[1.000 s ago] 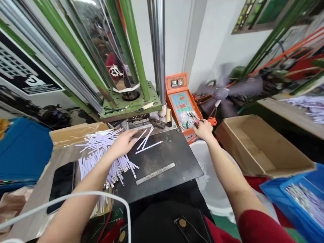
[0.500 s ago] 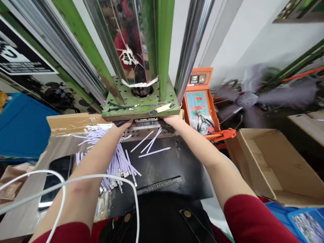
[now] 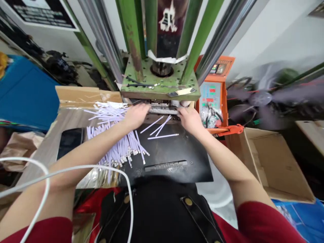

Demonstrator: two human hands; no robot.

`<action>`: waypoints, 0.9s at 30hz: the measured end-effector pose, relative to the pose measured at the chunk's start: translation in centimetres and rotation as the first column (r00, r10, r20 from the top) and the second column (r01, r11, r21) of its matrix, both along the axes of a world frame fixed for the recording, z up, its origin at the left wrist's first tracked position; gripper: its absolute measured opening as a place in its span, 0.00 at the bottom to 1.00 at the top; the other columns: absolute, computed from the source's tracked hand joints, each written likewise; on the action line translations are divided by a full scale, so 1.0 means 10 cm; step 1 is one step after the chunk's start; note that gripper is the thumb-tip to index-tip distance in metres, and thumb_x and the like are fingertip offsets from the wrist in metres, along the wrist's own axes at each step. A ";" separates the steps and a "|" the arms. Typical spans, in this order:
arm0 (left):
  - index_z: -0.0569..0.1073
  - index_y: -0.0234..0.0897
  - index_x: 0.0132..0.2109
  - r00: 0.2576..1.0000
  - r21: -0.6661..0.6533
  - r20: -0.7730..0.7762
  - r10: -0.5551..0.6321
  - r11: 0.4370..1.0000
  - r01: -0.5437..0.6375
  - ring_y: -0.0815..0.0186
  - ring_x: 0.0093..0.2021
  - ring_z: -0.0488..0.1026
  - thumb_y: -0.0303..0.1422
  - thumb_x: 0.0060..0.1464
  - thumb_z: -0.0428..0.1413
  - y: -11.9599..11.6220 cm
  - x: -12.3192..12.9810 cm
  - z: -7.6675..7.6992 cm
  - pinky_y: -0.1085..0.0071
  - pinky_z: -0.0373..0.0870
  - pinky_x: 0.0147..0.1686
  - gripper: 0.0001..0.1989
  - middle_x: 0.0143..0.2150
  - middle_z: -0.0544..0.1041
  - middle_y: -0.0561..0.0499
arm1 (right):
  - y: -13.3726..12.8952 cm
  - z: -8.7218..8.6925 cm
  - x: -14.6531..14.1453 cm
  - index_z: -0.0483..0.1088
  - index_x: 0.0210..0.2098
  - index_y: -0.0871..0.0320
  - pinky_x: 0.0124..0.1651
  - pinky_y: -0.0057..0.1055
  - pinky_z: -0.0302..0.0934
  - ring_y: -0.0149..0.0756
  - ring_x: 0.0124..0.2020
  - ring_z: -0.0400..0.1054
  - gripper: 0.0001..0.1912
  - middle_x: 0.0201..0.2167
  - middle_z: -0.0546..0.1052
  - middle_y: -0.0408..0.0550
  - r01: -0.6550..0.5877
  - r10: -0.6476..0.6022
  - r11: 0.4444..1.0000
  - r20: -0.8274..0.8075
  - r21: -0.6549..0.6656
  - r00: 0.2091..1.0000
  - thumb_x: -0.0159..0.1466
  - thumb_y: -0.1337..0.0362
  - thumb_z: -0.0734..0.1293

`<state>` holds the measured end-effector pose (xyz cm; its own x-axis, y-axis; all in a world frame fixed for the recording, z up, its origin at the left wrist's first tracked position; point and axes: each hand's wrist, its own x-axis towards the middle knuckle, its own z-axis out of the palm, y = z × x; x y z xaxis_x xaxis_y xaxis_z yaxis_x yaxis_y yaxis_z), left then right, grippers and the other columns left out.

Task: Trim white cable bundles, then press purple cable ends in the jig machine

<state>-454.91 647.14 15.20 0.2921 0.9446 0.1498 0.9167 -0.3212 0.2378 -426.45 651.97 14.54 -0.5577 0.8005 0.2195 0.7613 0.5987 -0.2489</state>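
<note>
My left hand and my right hand are closed on the two ends of a long silvery metal bar. They hold it level at the front of a green press, just below the edge of its upper plate. Some fingers are hidden behind the bar. Several thin lilac strips with small metal ends lie loose on the black work surface below my hands. A large heap of the same strips spreads beside and under my left forearm.
A second slotted metal bar lies near my apron. Right of the press stand an orange control box, orange-handled tool, spinning fan and cardboard box. A phone lies left. A white cable crosses the view.
Both hands have come out from beneath the press plate toward me, and the metal bar now shows between them. The camera view has shifted too.
</note>
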 end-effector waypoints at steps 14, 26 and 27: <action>0.76 0.38 0.43 0.993 -0.303 -0.038 0.108 0.946 -0.114 0.56 0.45 0.76 0.34 0.63 0.56 -1.43 0.33 0.12 0.64 0.69 0.44 0.06 0.43 0.79 0.47 | -1.34 -0.34 0.53 0.76 0.46 0.58 0.51 0.44 0.65 0.45 0.45 0.69 0.11 0.42 0.77 0.55 -0.129 0.108 0.989 -0.241 -0.072 0.965 0.69 0.62 0.65; 0.63 0.33 0.60 0.902 -0.464 0.105 0.418 0.823 -0.327 0.52 0.44 0.78 0.27 0.58 0.55 -1.77 0.37 -0.21 0.61 0.72 0.44 0.23 0.39 0.79 0.46 | -1.43 -0.06 -1.25 0.71 0.51 0.66 0.52 0.43 0.62 0.53 0.51 0.69 0.15 0.45 0.77 0.62 -0.210 0.301 0.918 0.248 -0.337 0.921 0.66 0.68 0.64; 0.64 0.32 0.61 0.906 -0.483 0.121 0.405 0.821 -0.303 0.53 0.43 0.78 0.27 0.57 0.54 -1.76 0.31 -0.16 0.61 0.72 0.45 0.25 0.38 0.79 0.47 | -1.44 0.00 -1.22 0.71 0.51 0.67 0.51 0.43 0.63 0.53 0.50 0.71 0.15 0.44 0.77 0.62 -0.206 0.298 0.920 0.256 -0.332 0.919 0.66 0.70 0.63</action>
<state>-451.77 629.56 13.57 -0.0654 0.9544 -0.2913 0.8576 0.2030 0.4725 -438.67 637.60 14.58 -0.7513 0.6257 -0.2098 0.6599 0.7153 -0.2297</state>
